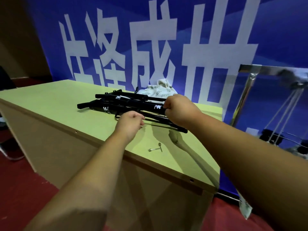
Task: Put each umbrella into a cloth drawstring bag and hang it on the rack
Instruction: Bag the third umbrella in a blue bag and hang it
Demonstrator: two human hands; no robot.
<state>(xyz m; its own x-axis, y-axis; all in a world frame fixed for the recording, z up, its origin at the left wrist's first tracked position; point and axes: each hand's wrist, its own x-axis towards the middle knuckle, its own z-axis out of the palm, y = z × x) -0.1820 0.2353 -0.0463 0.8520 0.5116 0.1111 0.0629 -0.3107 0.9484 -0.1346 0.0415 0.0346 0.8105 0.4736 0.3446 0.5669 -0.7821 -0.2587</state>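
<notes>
My right hand (pixel 177 110) wraps its fingers (pixel 167 104) round a slim black umbrella (pixel 136 105). My left hand (pixel 131 121) is curled, its hold unclear. Crumpled printed cloth bags (pixel 156 90) lie behind.

Cannot see fingertips of right hand (pixel 175 108), tucked behind knuckles at end of top black umbrella (pixel 133 104). Unable to confirm any hold by curled left hand (pixel 131 120). Cannot count lower umbrellas in stack, partly covered. Noted patterned cloth bags (pixel 156 91) half hidden behind stack. Logged metal rack (pixel 248 84) as blurred and cut by right edge; dark bundles (pixel 270 135) hanging there smeared. Cannot identify small metal piece (pixel 155 148) on table: too small.
</notes>
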